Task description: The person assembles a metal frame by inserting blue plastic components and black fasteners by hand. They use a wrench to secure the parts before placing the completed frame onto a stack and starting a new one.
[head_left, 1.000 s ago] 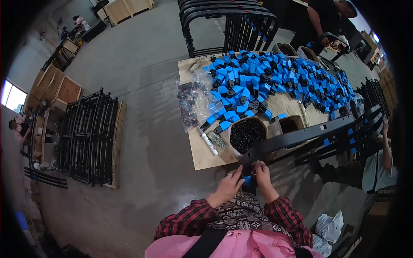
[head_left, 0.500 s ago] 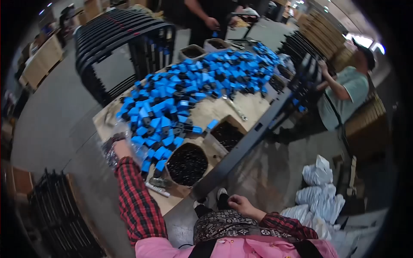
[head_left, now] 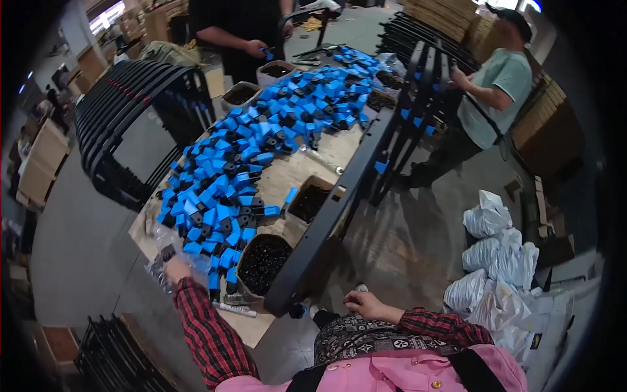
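The left hand (head_left: 176,268) is at the crinkly clear plastic (head_left: 200,263) on the left edge of the counter (head_left: 260,330). I can't tell if it's pinching. The plastic looks light, floppy and slippery, so a bunched-up fold seems best to grab. The right hand (head_left: 366,305) is over the patterned cloth (head_left: 372,341), fingers loosely curled; I can't tell how tightly.

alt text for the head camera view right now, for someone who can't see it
The wearer's left hand is at clear plastic packaging on the edge of a wooden table heaped with blue-and-black parts; the right hand is loosely curled above patterned clothing. A black frame slants along the table's right side, and two other people stand nearby.
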Tool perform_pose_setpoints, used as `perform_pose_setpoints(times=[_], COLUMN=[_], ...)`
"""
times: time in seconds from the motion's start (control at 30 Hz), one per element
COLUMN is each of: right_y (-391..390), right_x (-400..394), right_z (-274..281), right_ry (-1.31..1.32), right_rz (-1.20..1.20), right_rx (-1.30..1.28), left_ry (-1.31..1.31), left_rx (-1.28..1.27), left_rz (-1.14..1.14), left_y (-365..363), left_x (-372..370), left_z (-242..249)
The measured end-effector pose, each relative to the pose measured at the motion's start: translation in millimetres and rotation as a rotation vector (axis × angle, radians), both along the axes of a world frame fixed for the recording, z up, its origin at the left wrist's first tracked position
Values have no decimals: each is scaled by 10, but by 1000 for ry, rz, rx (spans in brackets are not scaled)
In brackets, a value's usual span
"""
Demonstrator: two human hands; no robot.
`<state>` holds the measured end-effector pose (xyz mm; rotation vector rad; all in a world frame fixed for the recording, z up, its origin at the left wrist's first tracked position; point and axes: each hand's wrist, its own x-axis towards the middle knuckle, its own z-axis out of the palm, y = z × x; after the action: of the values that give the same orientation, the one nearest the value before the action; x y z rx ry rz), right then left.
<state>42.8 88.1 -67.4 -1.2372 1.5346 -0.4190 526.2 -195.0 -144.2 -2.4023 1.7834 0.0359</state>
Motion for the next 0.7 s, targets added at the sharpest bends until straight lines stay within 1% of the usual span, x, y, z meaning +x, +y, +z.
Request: perform_pose_setpoints(times=[0.03,0.07,0.1,0.13,0.17,0.2,0.23,0.27,0.33,0.37,0.4,0.47,0.5,0.53,0.57,0.6,0.63,0.7], right_y=[-14,-37,-57,-59,-71,-80,-69,-68,-58,-46,-41,-23,-34,-36,-37,-45,-74,-154], right_x=[22,34,43,59,60,72,82,85,88,87,107,126,133,142,154,172,220,379], right_z=[2,38,68,62,42,11,-20,-48,-123,-179,-183,-161,-116,-74,-21,53,212,673], right_ry=[-18,16,45,35,33,11,-10,-27,-19,-47,-74,-64,-48,-49,-101,-155,-157,-119], right_rz=[-20,10,47,59,56,103,92,71,120,112,102,108,111,112,103,94,94,206], right_rx=[29,15,-1,-11,-27,-25,-26,-29,-71,-54,-36,-34,-36,-40,-70,-101,-107,-272], left_ry=[116,81,201,265,255,285,319,303,269,323,319,488,541,540,567,589,668,920], left_rx=[-38,-39,-183,-216,-172,-218,-264,-267,-345,-353,-353,-432,-553,-557,-779,-1003,-1085,-1065], left_rz=[241,-2,107,-11,-37,-40,-61,-44,-29,21,23,166,155,155,146,134,143,51], left_y=[90,-32,155,48,141,276,371,435,533,566,591,658,694,745,814,911,1044,1462], left_x=[-367,-76,-347,-96,-190,-300,-374,-362,-379,-360,-343,-319,-328,-349,-386,-488,-632,-1091], left_z=[348,-146,183,-249,-79,118,251,278,381,445,514,636,692,747,795,955,1132,1631])
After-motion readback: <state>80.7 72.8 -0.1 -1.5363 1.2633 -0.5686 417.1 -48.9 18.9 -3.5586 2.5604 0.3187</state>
